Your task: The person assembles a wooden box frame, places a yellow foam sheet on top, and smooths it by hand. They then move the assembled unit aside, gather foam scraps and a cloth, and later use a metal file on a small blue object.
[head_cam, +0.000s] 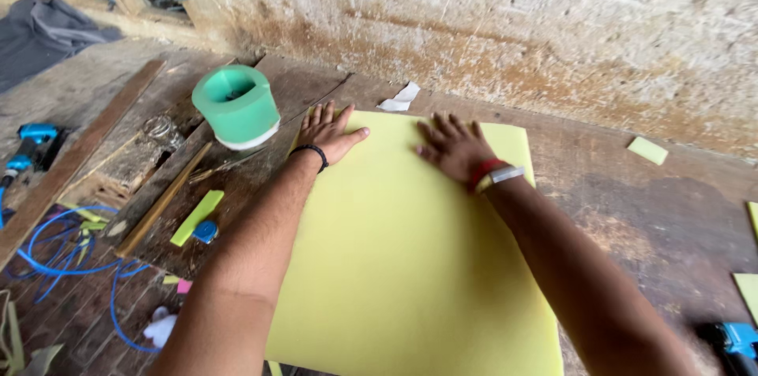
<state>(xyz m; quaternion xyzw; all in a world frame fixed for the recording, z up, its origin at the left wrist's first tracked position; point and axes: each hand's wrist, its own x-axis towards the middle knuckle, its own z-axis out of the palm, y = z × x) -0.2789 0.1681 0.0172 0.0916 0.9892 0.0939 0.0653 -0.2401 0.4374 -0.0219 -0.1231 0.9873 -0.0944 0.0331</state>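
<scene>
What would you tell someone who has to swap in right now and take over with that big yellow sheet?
Left hand: flat, fingers spread, pressing the far left corner of the yellow foam sheet.
Right hand: flat on the far edge of the sheet, palm down.
Neither hand holds anything.
The sheet lies flat on the wooden workbench, its near edge reaching the bench front.
A green roll stands just left of the left hand; a small yellow strip and a blue-capped item lie farther left.
Done: sheet laid out and held down. The sheet shows no cuts or marks.
</scene>
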